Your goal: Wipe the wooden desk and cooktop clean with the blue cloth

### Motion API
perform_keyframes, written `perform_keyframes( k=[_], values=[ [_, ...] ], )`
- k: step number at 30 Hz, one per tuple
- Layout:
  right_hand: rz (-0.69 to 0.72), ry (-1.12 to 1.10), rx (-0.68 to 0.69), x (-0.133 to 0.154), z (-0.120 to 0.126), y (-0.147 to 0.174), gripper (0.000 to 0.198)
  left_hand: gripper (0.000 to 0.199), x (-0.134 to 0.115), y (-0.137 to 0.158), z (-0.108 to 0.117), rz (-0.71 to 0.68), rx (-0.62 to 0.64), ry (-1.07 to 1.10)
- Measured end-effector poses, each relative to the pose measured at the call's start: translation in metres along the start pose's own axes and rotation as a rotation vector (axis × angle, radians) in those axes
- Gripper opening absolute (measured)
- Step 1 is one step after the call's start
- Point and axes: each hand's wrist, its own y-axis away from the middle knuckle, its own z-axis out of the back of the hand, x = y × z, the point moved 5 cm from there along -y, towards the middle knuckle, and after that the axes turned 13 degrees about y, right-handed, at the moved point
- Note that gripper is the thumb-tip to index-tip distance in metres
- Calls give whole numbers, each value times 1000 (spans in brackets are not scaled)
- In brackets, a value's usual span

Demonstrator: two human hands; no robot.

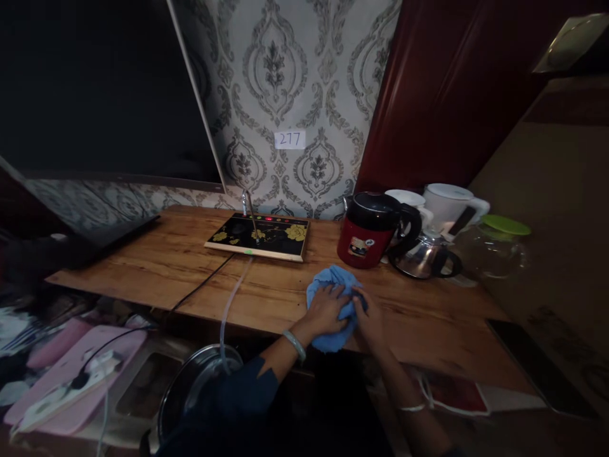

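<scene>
A blue cloth lies bunched near the front edge of the wooden table. My left hand presses flat on top of the cloth, a bracelet on its wrist. My right hand grips the cloth's right side, fingers curled into the fabric. A red kettle with a black handle stands just behind the cloth.
A black tea tray with gold flowers and a tap sits at the table's middle, its hose and cable running down to a steel pot. White kettles, a glass pot and a green-lidded jar stand right. A screen hangs left.
</scene>
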Motion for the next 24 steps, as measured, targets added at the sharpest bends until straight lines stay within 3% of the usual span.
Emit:
perform_keyframes(
  k=[5, 9, 11, 13, 16, 17, 20, 24],
  values=[
    [165, 254, 97, 25, 5, 8, 47, 59, 3, 16, 11, 62, -7, 69],
    [224, 465, 206, 56, -8, 20, 53, 63, 22, 35, 34, -8, 7, 385],
    [214, 547, 302, 67, -18, 26, 62, 53, 42, 49, 55, -20, -97, 622],
    [181, 618, 401, 77, -27, 30, 78, 47, 67, 67, 77, 64, -295, 732],
    [167, 630, 522, 96, -39, 35, 90, 38, 96, 94, 98, 188, -571, 519],
    [194, 605, 562, 104, -44, 36, 90, 37, 101, 99, 99, 207, -600, 427],
    [288, 529, 635, 126, -57, 38, 86, 38, 108, 107, 97, 205, -663, 232],
    [340, 518, 631, 130, -60, 28, 64, 42, 114, 103, 90, 207, -607, 75]
  ],
)
